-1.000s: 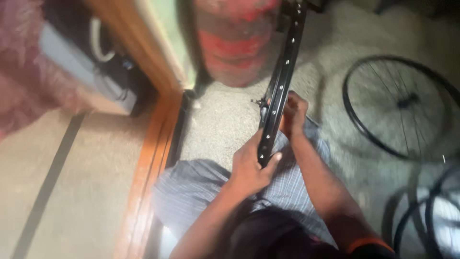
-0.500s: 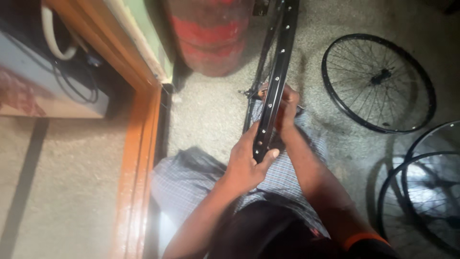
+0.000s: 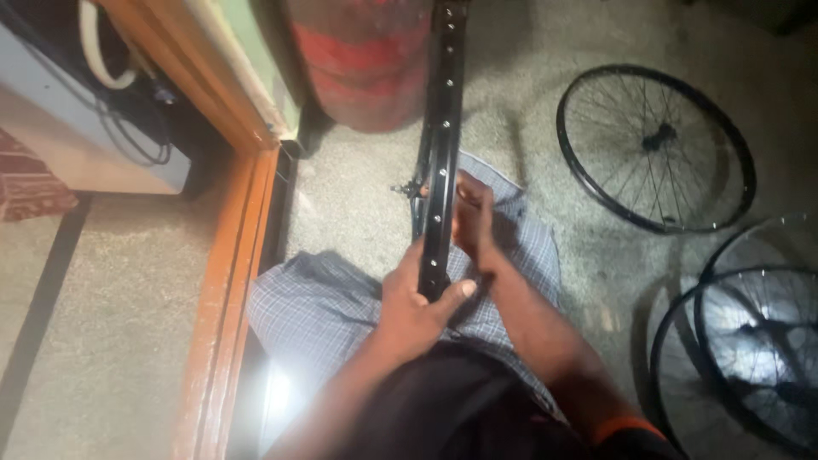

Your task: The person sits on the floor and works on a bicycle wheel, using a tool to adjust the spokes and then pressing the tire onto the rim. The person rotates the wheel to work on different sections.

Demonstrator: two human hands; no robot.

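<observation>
**Black wheel rim held upright over the lap**

The black metal bicycle rim (image 3: pixel 440 162), dotted with spoke holes, stands edge-on above the checked cloth (image 3: pixel 332 298) on the person's lap. The left hand (image 3: pixel 415 300) is closed around its near edge, thumb across. The right hand (image 3: pixel 471 217) presses against its right side near the hub, fingers curled; its grip is unclear.

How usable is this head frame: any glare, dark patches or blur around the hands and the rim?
Head view: the left hand and right hand on the black rim read clearly but dimly; white glare burns out the floor beside the checked cloth; the dark foreground at bottom centre is underexposed; the red cylinder is slightly soft.
</observation>
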